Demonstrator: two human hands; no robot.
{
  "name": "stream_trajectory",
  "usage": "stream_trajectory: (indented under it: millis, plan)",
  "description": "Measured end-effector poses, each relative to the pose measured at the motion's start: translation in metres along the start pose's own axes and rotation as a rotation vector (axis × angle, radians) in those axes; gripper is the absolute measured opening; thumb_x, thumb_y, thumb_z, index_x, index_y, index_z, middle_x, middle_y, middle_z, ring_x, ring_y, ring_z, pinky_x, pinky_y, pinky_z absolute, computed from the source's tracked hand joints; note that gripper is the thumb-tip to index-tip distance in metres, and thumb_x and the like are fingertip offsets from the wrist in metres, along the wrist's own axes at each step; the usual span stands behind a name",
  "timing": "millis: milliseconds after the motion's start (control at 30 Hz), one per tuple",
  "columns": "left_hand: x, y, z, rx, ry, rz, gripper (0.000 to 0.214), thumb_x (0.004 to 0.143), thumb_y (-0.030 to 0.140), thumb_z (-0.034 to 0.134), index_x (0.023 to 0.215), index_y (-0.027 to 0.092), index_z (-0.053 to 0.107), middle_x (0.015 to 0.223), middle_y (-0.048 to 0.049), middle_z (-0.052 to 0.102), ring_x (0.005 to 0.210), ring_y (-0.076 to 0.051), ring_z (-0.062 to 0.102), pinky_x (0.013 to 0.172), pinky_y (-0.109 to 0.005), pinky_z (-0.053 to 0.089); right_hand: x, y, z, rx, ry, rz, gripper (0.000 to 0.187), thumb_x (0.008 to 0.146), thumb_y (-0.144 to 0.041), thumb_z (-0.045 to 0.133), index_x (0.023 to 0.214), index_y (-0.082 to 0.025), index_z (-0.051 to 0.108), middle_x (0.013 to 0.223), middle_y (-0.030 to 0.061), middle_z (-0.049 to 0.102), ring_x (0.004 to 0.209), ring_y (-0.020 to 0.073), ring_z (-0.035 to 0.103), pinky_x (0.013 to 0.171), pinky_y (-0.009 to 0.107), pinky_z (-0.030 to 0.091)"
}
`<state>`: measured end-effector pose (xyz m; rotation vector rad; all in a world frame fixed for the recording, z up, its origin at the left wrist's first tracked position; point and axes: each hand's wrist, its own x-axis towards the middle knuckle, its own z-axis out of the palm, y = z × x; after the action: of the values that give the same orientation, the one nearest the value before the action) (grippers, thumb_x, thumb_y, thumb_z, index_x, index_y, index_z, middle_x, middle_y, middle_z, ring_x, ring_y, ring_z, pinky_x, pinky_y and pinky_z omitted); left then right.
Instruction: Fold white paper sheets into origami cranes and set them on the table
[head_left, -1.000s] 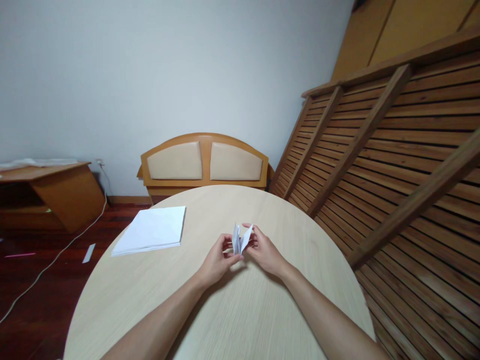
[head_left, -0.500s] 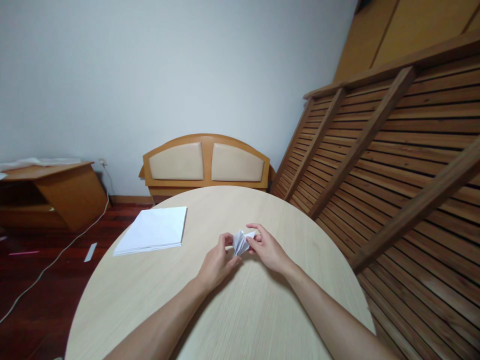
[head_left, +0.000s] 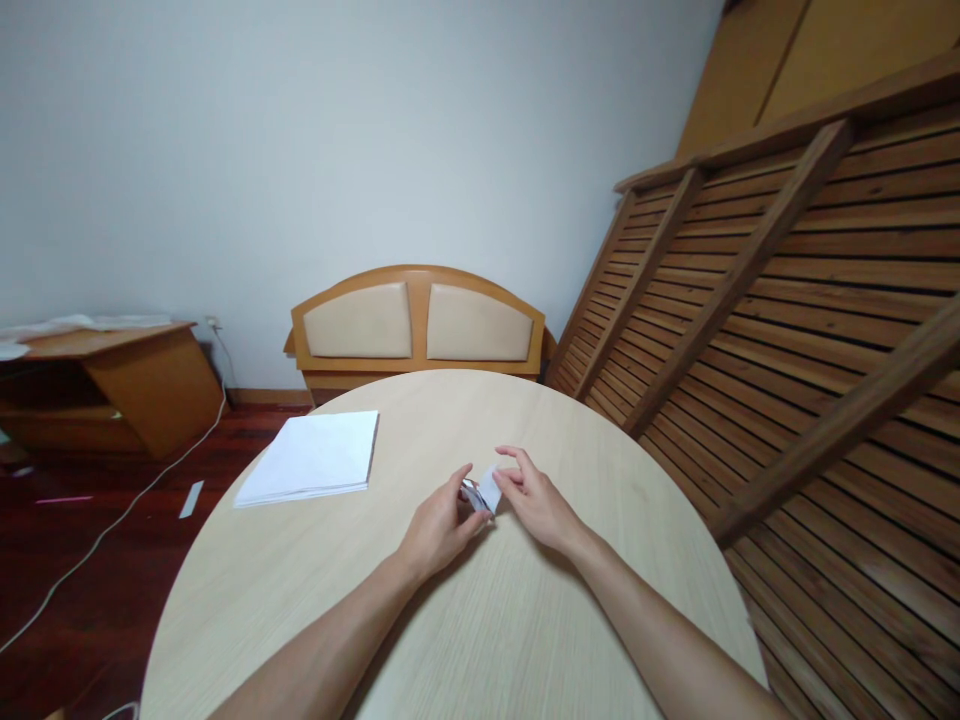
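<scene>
A small folded piece of white paper (head_left: 489, 489) is between my two hands, just above the middle of the round table (head_left: 555, 640). My left hand (head_left: 439, 525) grips its lower left part, with the thumb in front and the fingers behind. On the other side, my right hand (head_left: 536, 500) pinches the paper's right edge between thumb and fingers, the index finger raised and bent. Part of the folds is covered by the fingers, so the full shape cannot be made out.
A stack of white paper sheets (head_left: 311, 455) lies at the table's left. Beyond the table stands a headboard (head_left: 418, 320) with padded panels. A slatted wooden frame (head_left: 780, 300) leans along the right. A wooden desk (head_left: 150, 390) and a cable (head_left: 112, 523) are at the left.
The folded paper has turned in my hands: its fanned, pointed layers have given way to a flatter face on the right. My left fingers have opened a little. The view has shifted slightly.
</scene>
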<state>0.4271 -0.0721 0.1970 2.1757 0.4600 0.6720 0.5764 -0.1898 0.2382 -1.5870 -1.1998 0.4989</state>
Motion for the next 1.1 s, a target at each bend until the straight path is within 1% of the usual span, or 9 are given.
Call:
stream_trajectory:
  millis: [133, 267, 333, 400, 533, 667, 800, 900, 1100]
  plan:
    - [0.002, -0.002, 0.004, -0.015, 0.051, 0.015, 0.075, 0.083, 0.039, 0.068, 0.149, 0.019, 0.039, 0.102, -0.0086, 0.073, 0.092, -0.025, 0.069, 0.083, -0.035, 0.051, -0.005, -0.003, 0.007, 0.023, -0.035, -0.014, 0.046, 0.086, -0.038, 0.068, 0.125, -0.026, 0.047, 0.111, 0.0101, 0.071, 0.083, 0.02, 0.072, 0.075, 0.035, 0.056]
    - [0.003, -0.003, 0.006, 0.003, 0.04, 0.022, 0.078, 0.085, 0.037, 0.067, 0.153, 0.02, 0.034, 0.103, -0.0089, 0.073, 0.093, -0.026, 0.069, 0.083, -0.036, 0.052, -0.005, -0.002, 0.01, -0.074, 0.018, -0.039, 0.024, 0.084, -0.029, 0.067, 0.105, -0.023, 0.056, 0.096, 0.0064, 0.073, 0.079, 0.0202, 0.073, 0.069, 0.032, 0.058]
    - [0.003, -0.001, 0.006, 0.0, 0.039, 0.027, 0.078, 0.087, 0.035, 0.066, 0.154, 0.022, 0.03, 0.114, -0.0108, 0.07, 0.098, -0.026, 0.068, 0.085, -0.037, 0.052, -0.003, -0.003, 0.01, -0.082, 0.047, -0.014, 0.012, 0.086, -0.028, 0.063, 0.094, -0.022, 0.058, 0.088, 0.005, 0.073, 0.077, 0.0207, 0.074, 0.067, 0.031, 0.058]
    - [0.002, 0.004, 0.004, -0.048, 0.045, 0.071, 0.069, 0.09, 0.032, 0.062, 0.152, 0.024, 0.033, 0.128, -0.0117, 0.064, 0.106, -0.025, 0.066, 0.089, -0.038, 0.052, -0.002, -0.004, 0.009, -0.086, 0.07, 0.005, 0.009, 0.086, -0.029, 0.062, 0.09, -0.021, 0.059, 0.085, 0.0049, 0.073, 0.076, 0.0211, 0.074, 0.067, 0.032, 0.058]
    - [0.002, 0.013, 0.0, -0.136, 0.026, 0.19, 0.037, 0.093, 0.026, 0.056, 0.131, 0.026, 0.055, 0.143, -0.0105, 0.051, 0.123, -0.024, 0.057, 0.092, -0.036, 0.053, -0.001, -0.003, 0.007, -0.125, 0.085, 0.011, 0.012, 0.087, -0.032, 0.061, 0.091, -0.02, 0.062, 0.084, 0.0062, 0.074, 0.074, 0.0222, 0.074, 0.065, 0.032, 0.057]
    - [0.002, 0.016, -0.004, -0.154, 0.016, 0.235, 0.02, 0.092, 0.021, 0.057, 0.111, 0.024, 0.062, 0.143, -0.0109, 0.049, 0.128, -0.025, 0.052, 0.093, -0.036, 0.052, 0.001, 0.002, 0.004, -0.174, 0.096, -0.019, 0.013, 0.088, -0.032, 0.06, 0.091, -0.02, 0.065, 0.083, 0.0062, 0.074, 0.074, 0.0213, 0.072, 0.068, 0.031, 0.056]
    - [0.003, 0.013, -0.007, -0.088, -0.001, 0.294, 0.013, 0.088, 0.014, 0.06, 0.098, 0.022, 0.064, 0.136, -0.009, 0.054, 0.122, -0.023, 0.056, 0.104, -0.043, 0.045, 0.005, 0.004, -0.001, -0.205, 0.098, -0.014, 0.014, 0.088, -0.03, 0.061, 0.094, -0.019, 0.067, 0.085, 0.0056, 0.074, 0.075, 0.0189, 0.071, 0.068, 0.028, 0.054]
    - [0.002, 0.01, -0.009, -0.006, -0.022, 0.332, 0.014, 0.086, 0.009, 0.06, 0.091, 0.021, 0.065, 0.137, -0.0074, 0.053, 0.123, -0.023, 0.055, 0.104, -0.043, 0.045, 0.007, 0.006, -0.003, -0.211, 0.092, 0.008, 0.013, 0.088, -0.028, 0.061, 0.094, -0.018, 0.067, 0.086, 0.0058, 0.074, 0.075, 0.0179, 0.07, 0.068, 0.027, 0.054]
    - [0.001, 0.005, -0.01, 0.108, -0.055, 0.353, 0.025, 0.081, 0.002, 0.059, 0.094, 0.022, 0.066, 0.146, -0.0057, 0.044, 0.127, -0.023, 0.051, 0.105, -0.042, 0.044, 0.007, 0.012, -0.004, -0.156, 0.087, 0.047, 0.018, 0.089, -0.028, 0.059, 0.105, -0.023, 0.054, 0.089, 0.0029, 0.075, 0.073, 0.0168, 0.073, 0.064, 0.024, 0.052]
